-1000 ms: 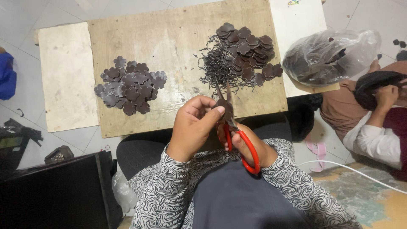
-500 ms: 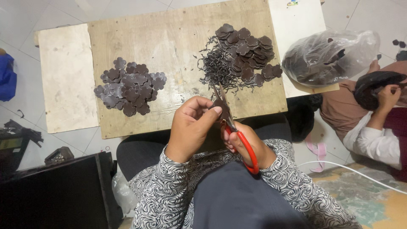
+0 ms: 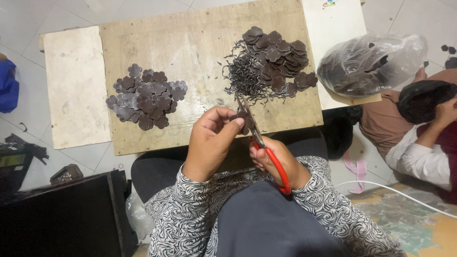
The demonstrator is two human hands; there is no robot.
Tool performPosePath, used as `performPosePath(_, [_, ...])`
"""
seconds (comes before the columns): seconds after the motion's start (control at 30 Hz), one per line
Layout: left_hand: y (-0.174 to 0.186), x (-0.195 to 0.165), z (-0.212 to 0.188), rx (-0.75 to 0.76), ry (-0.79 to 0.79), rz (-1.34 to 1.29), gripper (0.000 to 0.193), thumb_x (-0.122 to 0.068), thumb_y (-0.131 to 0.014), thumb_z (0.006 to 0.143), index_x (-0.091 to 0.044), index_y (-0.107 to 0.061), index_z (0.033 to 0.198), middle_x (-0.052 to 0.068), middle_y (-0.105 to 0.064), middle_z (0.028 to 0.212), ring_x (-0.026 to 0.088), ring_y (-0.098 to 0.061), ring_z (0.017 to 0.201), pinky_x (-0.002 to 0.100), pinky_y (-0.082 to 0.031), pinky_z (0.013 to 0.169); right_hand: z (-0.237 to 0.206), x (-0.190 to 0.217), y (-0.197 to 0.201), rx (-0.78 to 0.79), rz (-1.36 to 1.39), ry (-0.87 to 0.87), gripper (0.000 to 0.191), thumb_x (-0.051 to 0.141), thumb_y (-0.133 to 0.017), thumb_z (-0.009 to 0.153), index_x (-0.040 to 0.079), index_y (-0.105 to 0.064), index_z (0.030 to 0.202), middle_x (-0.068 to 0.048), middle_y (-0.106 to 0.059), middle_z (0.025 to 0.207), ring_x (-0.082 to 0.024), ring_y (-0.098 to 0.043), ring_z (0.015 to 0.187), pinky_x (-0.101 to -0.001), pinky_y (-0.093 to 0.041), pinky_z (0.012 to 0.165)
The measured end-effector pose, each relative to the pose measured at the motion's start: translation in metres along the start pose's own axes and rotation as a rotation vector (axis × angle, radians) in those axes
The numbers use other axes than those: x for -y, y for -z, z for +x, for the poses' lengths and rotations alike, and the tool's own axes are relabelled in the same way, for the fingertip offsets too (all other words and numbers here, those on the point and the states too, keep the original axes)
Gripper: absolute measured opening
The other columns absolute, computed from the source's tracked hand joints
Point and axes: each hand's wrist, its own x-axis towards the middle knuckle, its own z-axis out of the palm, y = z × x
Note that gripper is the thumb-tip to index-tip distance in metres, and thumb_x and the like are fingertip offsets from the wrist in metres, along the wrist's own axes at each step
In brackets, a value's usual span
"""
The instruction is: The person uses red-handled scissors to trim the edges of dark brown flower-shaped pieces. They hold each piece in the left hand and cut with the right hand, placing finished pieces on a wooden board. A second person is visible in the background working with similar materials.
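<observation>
My left hand [image 3: 213, 138] pinches a small dark brown flower-shaped piece [image 3: 244, 120] at the near edge of the plywood board [image 3: 190, 52]. My right hand [image 3: 274, 159] grips red-handled scissors [image 3: 259, 140], whose blades reach up past the piece. On the board's left lies a pile of dark flower-shaped pieces [image 3: 145, 97]. At the right lies a second pile of such pieces [image 3: 278, 57] beside a heap of thin curly dark trimmings [image 3: 245, 78].
A clear plastic bag of dark pieces [image 3: 369, 64] sits on a white board at the right. Another person [image 3: 423, 128] sits on the floor at the far right. A pale board [image 3: 74, 85] lies left of the plywood; a black box [image 3: 62, 219] stands lower left.
The scissors and both hands shifted only slightly while working on the piece; the piles look the same.
</observation>
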Motion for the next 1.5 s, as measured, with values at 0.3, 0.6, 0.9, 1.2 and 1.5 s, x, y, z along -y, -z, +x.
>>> performPosePath(0.3, [0.0008,-0.0041,-0.0005,-0.073,0.116,0.075,0.011,-0.006,-0.067,0.098,-0.001,-0.062,0.106,0.004,-0.070,0.089,0.008,-0.056,0.071,0.022,-0.043,0.058,0.0003,0.0005,-0.0012,-0.008,-0.041,-0.011,0.055,0.064,-0.050,0.101,0.009,-0.048,0.092,0.005,-0.043,0.077,-0.005,-0.041,0.065,-0.0212,-0.040,0.057])
performPosePath(0.6, [0.0031,-0.0041,0.0015,-0.053,0.030,0.021,0.012,-0.006,-0.067,0.096,-0.001,-0.065,0.107,0.003,-0.070,0.097,0.007,-0.065,0.082,0.023,-0.056,0.075,0.0001,0.0012,0.0027,-0.001,-0.078,-0.053,0.059,0.067,-0.049,0.098,0.009,-0.049,0.096,0.004,-0.045,0.078,-0.005,-0.042,0.066,-0.0212,-0.040,0.059])
performPosePath(0.9, [0.0063,0.0005,0.0014,-0.073,0.055,0.036,0.007,-0.009,-0.069,0.098,-0.002,-0.067,0.098,0.002,-0.070,0.090,0.007,-0.064,0.077,0.022,-0.052,0.069,0.0018,0.0007,0.0039,0.056,-0.088,-0.031,0.063,0.070,-0.050,0.097,0.008,-0.050,0.102,0.003,-0.046,0.083,-0.006,-0.044,0.072,-0.0218,-0.043,0.065])
performPosePath(1.2, [0.0037,0.0041,0.0036,-0.101,0.047,0.002,0.008,-0.008,-0.070,0.096,-0.001,-0.066,0.094,0.003,-0.070,0.089,0.008,-0.065,0.077,0.023,-0.055,0.072,0.0017,0.0037,0.0003,0.016,-0.135,-0.036,0.062,0.070,-0.046,0.098,0.008,-0.050,0.098,0.003,-0.046,0.080,-0.006,-0.044,0.069,-0.0218,-0.044,0.062])
performPosePath(1.5, [0.0033,0.0050,0.0040,-0.099,0.029,-0.008,0.008,-0.008,-0.069,0.097,-0.001,-0.066,0.093,0.004,-0.071,0.088,0.009,-0.065,0.078,0.024,-0.055,0.072,0.0030,-0.0031,-0.0041,-0.015,-0.053,-0.037,0.053,0.060,-0.046,0.102,0.008,-0.049,0.096,0.003,-0.044,0.078,-0.006,-0.042,0.066,-0.0222,-0.040,0.058])
